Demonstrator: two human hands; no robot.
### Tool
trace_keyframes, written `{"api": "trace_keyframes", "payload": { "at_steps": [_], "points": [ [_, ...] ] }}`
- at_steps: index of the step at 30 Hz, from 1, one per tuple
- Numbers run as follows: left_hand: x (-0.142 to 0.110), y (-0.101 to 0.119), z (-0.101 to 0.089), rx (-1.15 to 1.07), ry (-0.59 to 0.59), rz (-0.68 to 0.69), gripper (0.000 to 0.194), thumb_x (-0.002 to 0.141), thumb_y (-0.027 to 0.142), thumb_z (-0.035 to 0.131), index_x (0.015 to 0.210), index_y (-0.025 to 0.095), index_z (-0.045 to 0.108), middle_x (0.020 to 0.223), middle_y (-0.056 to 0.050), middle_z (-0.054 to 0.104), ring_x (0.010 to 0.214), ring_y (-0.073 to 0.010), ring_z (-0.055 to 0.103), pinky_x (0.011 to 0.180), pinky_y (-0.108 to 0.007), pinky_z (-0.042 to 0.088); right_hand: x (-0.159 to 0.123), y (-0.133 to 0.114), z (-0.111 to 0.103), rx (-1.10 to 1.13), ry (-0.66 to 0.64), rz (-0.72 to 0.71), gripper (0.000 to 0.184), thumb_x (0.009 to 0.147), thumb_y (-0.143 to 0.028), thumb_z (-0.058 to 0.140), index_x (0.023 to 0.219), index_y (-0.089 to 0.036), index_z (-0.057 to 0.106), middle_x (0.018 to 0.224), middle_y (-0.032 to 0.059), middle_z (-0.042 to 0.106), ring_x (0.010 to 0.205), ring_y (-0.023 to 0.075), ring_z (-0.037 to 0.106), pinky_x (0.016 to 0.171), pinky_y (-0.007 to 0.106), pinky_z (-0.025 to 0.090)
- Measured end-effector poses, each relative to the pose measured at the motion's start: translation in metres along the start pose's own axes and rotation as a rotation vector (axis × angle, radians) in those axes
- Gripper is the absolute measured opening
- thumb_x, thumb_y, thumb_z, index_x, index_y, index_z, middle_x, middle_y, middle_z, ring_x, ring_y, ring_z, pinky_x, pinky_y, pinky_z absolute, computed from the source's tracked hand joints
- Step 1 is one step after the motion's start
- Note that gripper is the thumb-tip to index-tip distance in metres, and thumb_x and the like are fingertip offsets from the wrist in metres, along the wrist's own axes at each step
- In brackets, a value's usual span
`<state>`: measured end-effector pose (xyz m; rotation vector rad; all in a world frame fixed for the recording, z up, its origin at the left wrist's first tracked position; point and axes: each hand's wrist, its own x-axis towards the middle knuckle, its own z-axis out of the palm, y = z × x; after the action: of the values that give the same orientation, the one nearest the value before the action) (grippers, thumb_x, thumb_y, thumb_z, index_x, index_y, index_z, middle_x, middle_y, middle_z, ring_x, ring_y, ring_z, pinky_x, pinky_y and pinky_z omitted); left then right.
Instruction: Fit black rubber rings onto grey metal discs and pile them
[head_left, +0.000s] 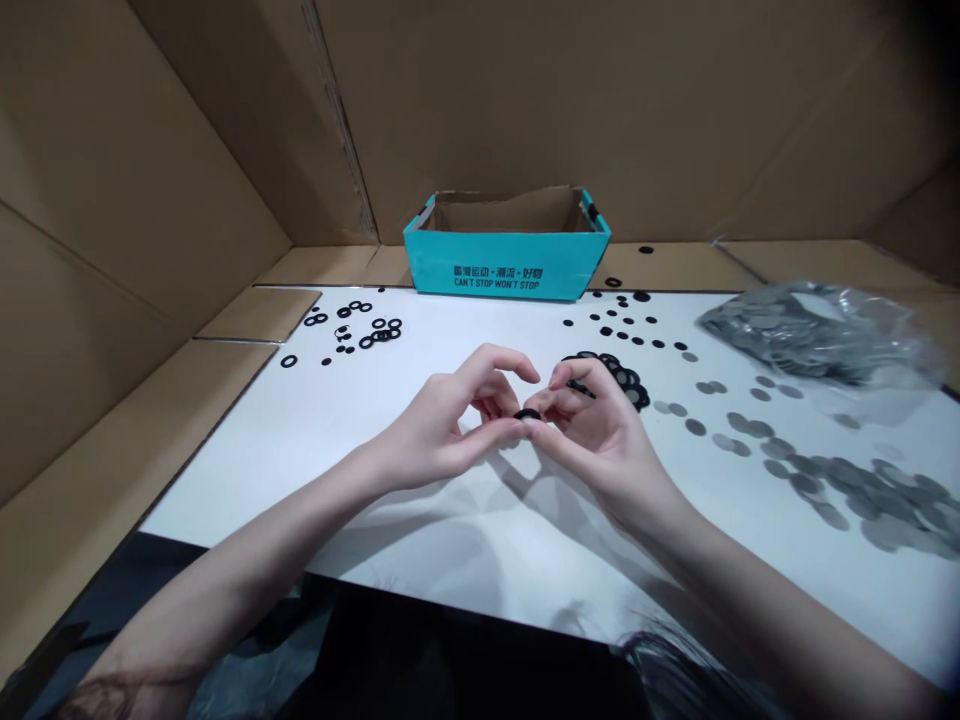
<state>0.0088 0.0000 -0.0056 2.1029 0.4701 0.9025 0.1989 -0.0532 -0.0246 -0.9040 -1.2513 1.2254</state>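
My left hand (442,425) and my right hand (596,440) meet above the white tabletop (480,540). Their fingertips pinch a black rubber ring (527,414) between them. A second black piece (581,390) lies against my right fingers, but its shape is partly hidden. Just behind my right hand is an overlapping pile of black rings (622,378). Scattered black rings (367,330) lie to the left, and small black discs (622,328) lie near the back.
A teal cardboard box (506,262) stands at the table's back edge. Grey metal discs (847,480) spread across the right side, and a clear plastic bag of them (795,335) lies at the back right. Brown cardboard walls (150,200) surround the table.
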Motion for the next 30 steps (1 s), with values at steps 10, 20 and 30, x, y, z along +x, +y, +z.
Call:
{"api": "trace_keyframes", "payload": {
  "at_steps": [10,20,30],
  "points": [
    [-0.001,0.000,-0.006,0.002,-0.047,-0.012,0.025,0.096,0.021,0.064,0.116,0.024,0.048,0.081,0.003,0.063,0.071,-0.0114,0.065,0.065,-0.022,0.051,-0.003,0.005,0.002,0.027,0.028,0.012,0.044,0.085,-0.040,0.083,0.099,-0.031,0.042,0.083,-0.0058,0.064,0.076,0.0134,0.059,0.069,0.029,0.048],
    [0.002,-0.003,-0.005,-0.122,-0.034,-0.121,0.025,0.095,0.023,0.067,0.113,0.024,0.049,0.078,0.004,0.065,0.069,-0.0119,0.066,0.066,-0.024,0.051,-0.001,0.006,-0.004,-0.176,0.015,-0.053,0.029,0.088,-0.037,0.078,0.103,-0.030,0.053,0.084,-0.0022,0.066,0.081,0.0179,0.067,0.074,0.035,0.053],
    [-0.001,-0.014,0.000,-0.470,-0.033,-0.340,0.042,0.090,0.039,0.079,0.112,0.023,0.047,0.072,0.005,0.064,0.060,-0.0100,0.064,0.061,-0.022,0.051,0.001,0.007,-0.008,-0.523,0.057,-0.374,0.026,0.088,-0.022,0.079,0.106,-0.031,0.063,0.101,0.0017,0.075,0.093,0.0235,0.076,0.080,0.039,0.054]
  ]
}}
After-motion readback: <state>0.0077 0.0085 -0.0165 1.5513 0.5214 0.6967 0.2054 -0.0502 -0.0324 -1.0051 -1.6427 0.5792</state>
